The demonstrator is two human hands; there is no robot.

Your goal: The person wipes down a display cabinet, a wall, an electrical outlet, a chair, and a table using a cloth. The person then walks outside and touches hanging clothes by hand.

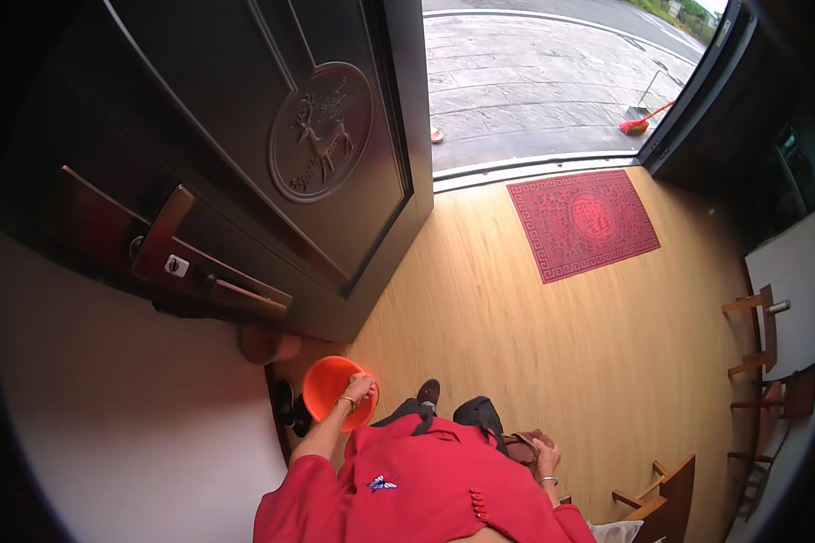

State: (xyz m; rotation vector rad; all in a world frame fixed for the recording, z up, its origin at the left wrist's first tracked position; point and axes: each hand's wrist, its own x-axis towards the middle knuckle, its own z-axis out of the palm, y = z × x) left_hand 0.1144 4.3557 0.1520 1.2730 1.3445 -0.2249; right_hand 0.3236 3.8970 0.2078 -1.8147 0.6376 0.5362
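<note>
My left hand [360,389], a bangle at its wrist, is closed at the right side of an orange plastic bucket [324,389], gripping the rim as far as I can see. The bucket's inside faces up toward me. On the other side of my red top, my right hand [545,458] is closed on a brown cloth [522,445], which hangs beside my leg. Part of the cloth is hidden by my body and fingers. One dark shoe [429,391] shows on the wooden floor ahead of me.
A dark door [353,253] stands open at the left. Behind its edge are a reddish-brown container [264,344] and dark shoes [286,403]. A red mat [593,222] lies at the threshold. Wooden chairs [774,398] line the right wall; another wooden seat [675,498] is nearer. A red broom [635,127] is outside.
</note>
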